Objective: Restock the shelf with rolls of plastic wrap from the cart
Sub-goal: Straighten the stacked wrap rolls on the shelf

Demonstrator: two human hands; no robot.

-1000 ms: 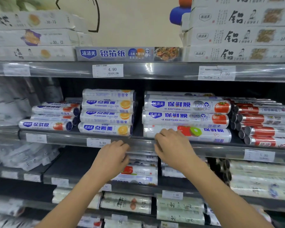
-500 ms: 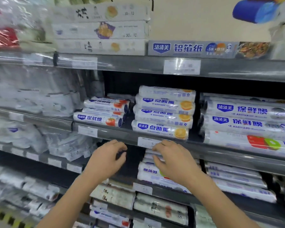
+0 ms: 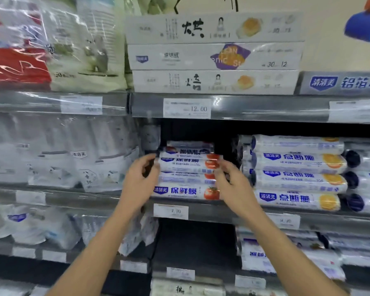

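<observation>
A stack of short plastic wrap rolls (image 3: pixel 186 191) with tomato labels lies on the middle shelf (image 3: pixel 214 210). My left hand (image 3: pixel 140 182) curls its thumb and fingers round the left end of an upper roll (image 3: pixel 186 165) in that stack. At the same roll's right end, my right hand (image 3: pixel 233 184) holds it between index finger and thumb. The picture is blurred, so the exact contact is hard to read. The cart is out of view.
Longer rolls with orange labels (image 3: pixel 297 180) are stacked just right of my right hand. Bagged goods (image 3: pixel 58 159) fill the shelf to the left. Flat white boxes (image 3: pixel 214 54) sit on the shelf above. More rolls (image 3: pixel 286 253) lie on the shelf below.
My view swung left along the shelf. Both hands rose from the shelf's front edge and closed in on the two ends of the tomato-label stack.
</observation>
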